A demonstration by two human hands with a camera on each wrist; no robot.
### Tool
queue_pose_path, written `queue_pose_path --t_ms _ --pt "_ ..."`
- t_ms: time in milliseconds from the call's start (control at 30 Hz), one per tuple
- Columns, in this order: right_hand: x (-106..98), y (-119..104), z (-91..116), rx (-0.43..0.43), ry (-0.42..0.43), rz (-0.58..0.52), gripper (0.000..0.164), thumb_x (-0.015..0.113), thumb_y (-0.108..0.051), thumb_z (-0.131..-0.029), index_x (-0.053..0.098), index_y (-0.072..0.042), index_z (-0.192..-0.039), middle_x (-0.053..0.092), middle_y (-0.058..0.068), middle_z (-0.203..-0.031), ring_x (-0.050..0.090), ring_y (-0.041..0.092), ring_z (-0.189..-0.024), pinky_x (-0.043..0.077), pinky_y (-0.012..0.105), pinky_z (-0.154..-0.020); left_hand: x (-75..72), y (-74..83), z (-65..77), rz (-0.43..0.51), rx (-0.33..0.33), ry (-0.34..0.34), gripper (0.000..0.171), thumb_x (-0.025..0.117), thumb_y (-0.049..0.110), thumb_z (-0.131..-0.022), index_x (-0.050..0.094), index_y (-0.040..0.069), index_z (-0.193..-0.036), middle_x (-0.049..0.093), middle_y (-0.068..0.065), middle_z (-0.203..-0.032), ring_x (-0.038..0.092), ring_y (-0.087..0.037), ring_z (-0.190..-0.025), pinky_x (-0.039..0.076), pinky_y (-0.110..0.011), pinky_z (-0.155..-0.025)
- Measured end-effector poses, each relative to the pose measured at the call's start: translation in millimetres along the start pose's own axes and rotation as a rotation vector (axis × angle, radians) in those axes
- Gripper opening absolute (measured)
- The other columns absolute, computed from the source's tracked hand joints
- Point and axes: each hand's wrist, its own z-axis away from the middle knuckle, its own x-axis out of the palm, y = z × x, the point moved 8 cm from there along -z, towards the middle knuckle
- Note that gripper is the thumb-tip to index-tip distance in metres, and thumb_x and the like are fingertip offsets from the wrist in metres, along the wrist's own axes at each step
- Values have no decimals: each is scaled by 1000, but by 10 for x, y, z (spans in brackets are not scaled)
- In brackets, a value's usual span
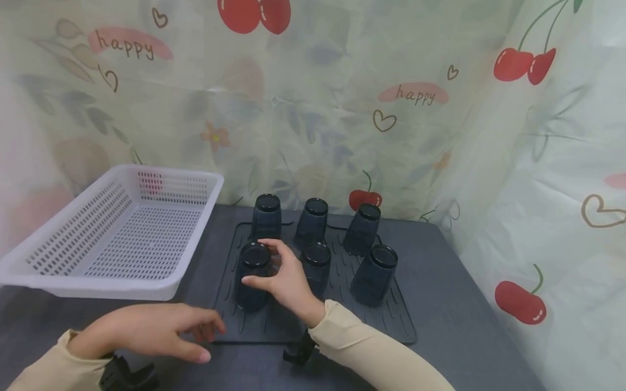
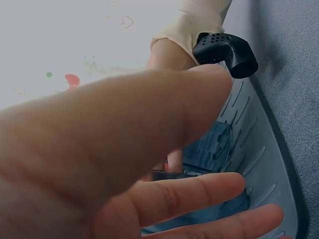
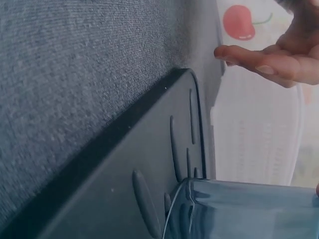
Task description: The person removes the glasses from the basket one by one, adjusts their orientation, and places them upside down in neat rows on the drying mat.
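Several dark tinted glasses stand upside down in two rows on a ridged drying mat (image 1: 386,320). My right hand (image 1: 288,279) holds the front-left glass (image 1: 251,298) near its upturned base, thumb on the near side and fingers around the far side. In the right wrist view the lower part of this glass (image 3: 249,209) stands with its rim on the mat (image 3: 124,164). My left hand (image 1: 151,328) hovers left of the mat's front corner, fingers loosely bent and holding nothing. Its thumb and fingers (image 2: 199,191) spread apart in the left wrist view.
A white perforated plastic basket (image 1: 171,282) sits left of the mat on the dark grey tabletop (image 1: 440,304). The front-middle glass (image 1: 318,271) stands right beside my right hand, the back-left glass (image 1: 266,217) just behind it. A printed curtain (image 1: 313,70) hangs behind the table.
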Motion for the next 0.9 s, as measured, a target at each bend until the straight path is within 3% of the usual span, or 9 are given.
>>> queue_pose_path --t_ms 400,900 --pt "16 11 -37 38 -67 -20 71 85 -19 -74 50 -24 -135 55 2 -124 59 18 -110 53 32 -85 13 -12 -21 33 -11 -16 35 62 28 -95 56 13 -126 63 4 -119 61 -7 -104 52 -30 -86" --pt "29 24 -27 45 -55 1 69 85 -19 -74 50 -28 -133 54 1 -125 58 18 -111 49 38 -93 22 7 -36 12 -1 -16 33 62 29 -95 57 15 -124 64 6 -117 61 -5 -104 52 -29 -86"
